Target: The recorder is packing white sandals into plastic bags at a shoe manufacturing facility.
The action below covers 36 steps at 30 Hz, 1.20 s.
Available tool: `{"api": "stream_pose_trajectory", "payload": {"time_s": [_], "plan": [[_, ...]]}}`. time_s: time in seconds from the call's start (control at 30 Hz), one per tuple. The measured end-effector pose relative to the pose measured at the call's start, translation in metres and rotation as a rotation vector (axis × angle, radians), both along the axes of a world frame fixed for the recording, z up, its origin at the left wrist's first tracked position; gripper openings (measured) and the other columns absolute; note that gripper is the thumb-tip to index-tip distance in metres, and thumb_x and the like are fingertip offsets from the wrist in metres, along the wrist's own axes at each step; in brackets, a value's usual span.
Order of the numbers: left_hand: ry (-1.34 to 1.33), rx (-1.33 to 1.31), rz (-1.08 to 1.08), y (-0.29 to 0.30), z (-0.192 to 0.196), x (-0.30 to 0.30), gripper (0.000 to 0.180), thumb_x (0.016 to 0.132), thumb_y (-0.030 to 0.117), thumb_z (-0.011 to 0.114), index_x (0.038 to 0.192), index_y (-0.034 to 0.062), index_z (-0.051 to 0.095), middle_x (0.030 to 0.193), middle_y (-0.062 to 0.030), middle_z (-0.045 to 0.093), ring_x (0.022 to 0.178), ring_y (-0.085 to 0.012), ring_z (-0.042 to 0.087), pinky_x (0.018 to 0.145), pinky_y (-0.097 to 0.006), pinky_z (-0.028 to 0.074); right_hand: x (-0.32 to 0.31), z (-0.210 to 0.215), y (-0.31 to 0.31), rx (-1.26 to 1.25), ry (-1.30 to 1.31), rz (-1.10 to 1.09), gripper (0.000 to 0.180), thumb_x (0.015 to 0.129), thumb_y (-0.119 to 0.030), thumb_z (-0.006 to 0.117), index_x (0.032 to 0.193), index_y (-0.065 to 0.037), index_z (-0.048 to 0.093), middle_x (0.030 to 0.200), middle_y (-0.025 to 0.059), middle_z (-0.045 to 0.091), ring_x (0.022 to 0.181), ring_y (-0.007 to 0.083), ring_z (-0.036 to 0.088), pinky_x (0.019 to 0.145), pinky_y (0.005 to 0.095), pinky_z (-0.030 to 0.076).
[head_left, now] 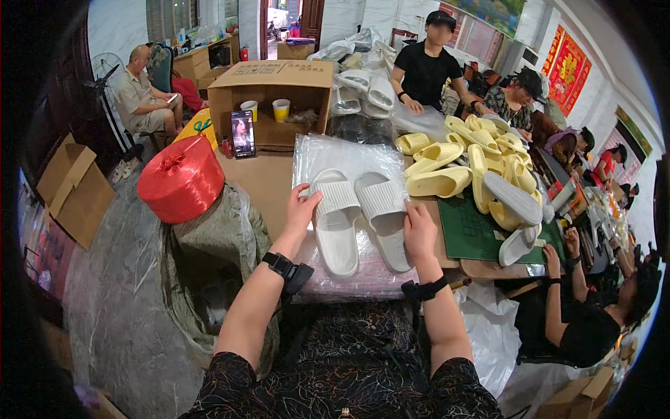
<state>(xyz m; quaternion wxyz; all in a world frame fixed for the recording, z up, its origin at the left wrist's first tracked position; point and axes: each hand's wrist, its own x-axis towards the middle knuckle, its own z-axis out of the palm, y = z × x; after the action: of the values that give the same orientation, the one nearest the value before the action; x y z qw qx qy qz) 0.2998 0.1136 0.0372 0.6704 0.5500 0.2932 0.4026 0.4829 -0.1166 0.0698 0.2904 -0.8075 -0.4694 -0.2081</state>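
Observation:
Two light grey slide slippers lie side by side, toes pointing away from me, on a stack of clear plastic bags (pixel 317 157). My left hand (pixel 303 211) is closed at the outer edge of the left slipper (pixel 338 241), beside its ribbed strap. At the outer side of the right slipper (pixel 380 199), my right hand (pixel 420 229) grips the edge near the strap. Thumbs rest on top; the fingertips underneath are partly hidden.
A pile of yellow slippers (pixel 440 180) lies right on a green mat (pixel 464 230). Left stand a red twine roll (pixel 180 180) and an open sack (pixel 188 279). Behind are a phone (pixel 243 134) and a cardboard box (pixel 272 75). Co-workers sit along the right; one person (pixel 429 73) stands opposite.

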Motion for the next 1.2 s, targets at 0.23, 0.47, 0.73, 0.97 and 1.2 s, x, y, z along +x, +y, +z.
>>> {"api": "stream_pose_trajectory", "payload": {"time_s": [0.23, 0.47, 0.73, 0.97, 1.2], "plan": [[-0.262, 0.147, -0.134, -0.026, 0.077, -0.048, 0.051, 0.085, 0.005, 0.067, 0.131, -0.0033, 0.047, 0.103, -0.0075, 0.064, 0.094, -0.0132, 0.06, 0.086, -0.027, 0.048, -0.014, 0.05, -0.037, 0.411, 0.206, 0.28, 0.045, 0.082, 0.009, 0.049, 0.12, -0.007, 0.065, 0.093, 0.0101, 0.061, 0.082, 0.0219, 0.06, 0.076, 0.0277, 0.048], [-0.487, 0.071, -0.086, -0.071, 0.115, -0.07, 0.047, 0.085, 0.004, 0.063, 0.129, -0.0022, 0.049, 0.113, -0.0079, 0.06, 0.1, -0.0142, 0.059, 0.09, -0.028, 0.046, -0.03, 0.064, -0.06, 0.507, 0.295, 0.4, 0.039, 0.083, 0.009, 0.052, 0.118, -0.002, 0.065, 0.093, 0.0108, 0.062, 0.085, 0.0197, 0.06, 0.078, 0.0267, 0.046], [-0.39, 0.515, 0.086, -0.101, 0.128, -0.093, 0.051, 0.082, 0.001, 0.061, 0.13, -0.0016, 0.047, 0.117, -0.0087, 0.059, 0.106, -0.0162, 0.057, 0.096, -0.032, 0.043, -0.041, 0.071, -0.078, 0.468, 0.032, 0.341, 0.042, 0.076, 0.011, 0.056, 0.114, -0.001, 0.067, 0.091, 0.0102, 0.063, 0.082, 0.0239, 0.06, 0.075, 0.0308, 0.048], [-0.393, 0.501, -0.005, -0.102, 0.124, -0.085, 0.048, 0.084, 0.001, 0.065, 0.129, 0.0003, 0.048, 0.11, -0.0066, 0.059, 0.102, -0.0126, 0.056, 0.091, -0.028, 0.046, -0.027, 0.053, -0.062, 0.33, 0.04, 0.252, 0.044, 0.072, 0.009, 0.057, 0.115, -0.001, 0.063, 0.093, 0.0143, 0.061, 0.084, 0.0303, 0.059, 0.076, 0.0343, 0.049], [-0.315, 0.312, -0.184, -0.055, 0.106, -0.066, 0.05, 0.084, 0.003, 0.065, 0.131, -0.0004, 0.048, 0.112, -0.0057, 0.058, 0.104, -0.014, 0.055, 0.093, -0.028, 0.043, -0.01, 0.037, -0.044, 0.116, 0.463, 0.484, 0.035, 0.079, 0.002, 0.055, 0.113, -0.003, 0.062, 0.1, 0.0092, 0.061, 0.091, 0.021, 0.059, 0.079, 0.0325, 0.048]]}}
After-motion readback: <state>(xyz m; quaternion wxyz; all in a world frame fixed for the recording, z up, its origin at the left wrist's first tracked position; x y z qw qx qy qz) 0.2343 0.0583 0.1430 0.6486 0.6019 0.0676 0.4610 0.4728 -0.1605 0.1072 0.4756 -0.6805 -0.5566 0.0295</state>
